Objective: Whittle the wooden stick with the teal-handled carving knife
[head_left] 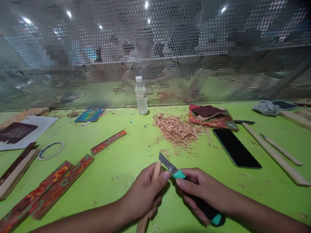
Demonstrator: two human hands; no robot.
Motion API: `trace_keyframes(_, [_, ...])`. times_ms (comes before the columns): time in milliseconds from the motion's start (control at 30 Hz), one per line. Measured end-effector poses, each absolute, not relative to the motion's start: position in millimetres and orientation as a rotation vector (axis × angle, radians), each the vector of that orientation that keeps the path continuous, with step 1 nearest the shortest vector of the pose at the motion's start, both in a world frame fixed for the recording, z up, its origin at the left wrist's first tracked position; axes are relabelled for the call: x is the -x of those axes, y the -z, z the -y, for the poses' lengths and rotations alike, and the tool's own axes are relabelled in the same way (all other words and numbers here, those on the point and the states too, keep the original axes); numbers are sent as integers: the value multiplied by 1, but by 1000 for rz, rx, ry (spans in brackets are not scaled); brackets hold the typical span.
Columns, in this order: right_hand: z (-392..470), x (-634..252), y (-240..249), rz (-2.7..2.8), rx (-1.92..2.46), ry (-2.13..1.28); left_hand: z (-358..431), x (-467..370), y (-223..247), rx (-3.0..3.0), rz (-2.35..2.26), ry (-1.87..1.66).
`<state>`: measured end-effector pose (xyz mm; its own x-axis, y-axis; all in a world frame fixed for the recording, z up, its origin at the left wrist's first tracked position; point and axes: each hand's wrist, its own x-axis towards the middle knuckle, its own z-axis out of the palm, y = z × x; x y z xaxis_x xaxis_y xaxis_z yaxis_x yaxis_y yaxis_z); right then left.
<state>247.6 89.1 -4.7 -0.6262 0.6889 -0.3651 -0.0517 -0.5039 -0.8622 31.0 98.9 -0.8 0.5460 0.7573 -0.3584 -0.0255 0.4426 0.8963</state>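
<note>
In the head view, the left hand has its fingers wrapped around a slim wooden stick, its thumb pressed along it near the upper end. The stick stands at a slant above the green desk, its lower part emerging below the palm. The right hand has its fingers closed on the black and teal handle of a knife. The blade points up and to the left, right by the stick's upper end; whether the two touch, I cannot tell.

Beyond the hands lies a heap of wood shavings, with a bottle standing upright behind it to the left. Right of the heap are a red painted board with a dark sheet on top, a phone lying face up, and a long wooden rod. To the left lie a short painted strip, a longer painted strip and a white ring. A perforated screen rises behind the desk.
</note>
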Motion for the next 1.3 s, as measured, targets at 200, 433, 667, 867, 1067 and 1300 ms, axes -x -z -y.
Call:
trace_keyframes(200, [-98,-256,5,1263,952,-2304,-102,-25,-6,-995,-761,-473])
trace_keyframes(433, [-96,-257,1,1415,917,-2330,-108,-23,-3,-1018,-733,-391])
trace_keyframes(667, [-100,-257,-1,1460,911,-2352,-108,-24,-6,-1089,-750,-357])
trace_keyframes(867, [-98,-258,2,1443,925,-2342,-108,-24,-6,-1083,-756,-348])
trace_keyframes(1067, [-92,-254,-1,1441,990,-2221,-104,-27,-7,-1061,-787,-424])
trace_keyframes(1300, [-93,-252,3,1307,971,-2199,-100,-29,-3,-1068,-827,-495])
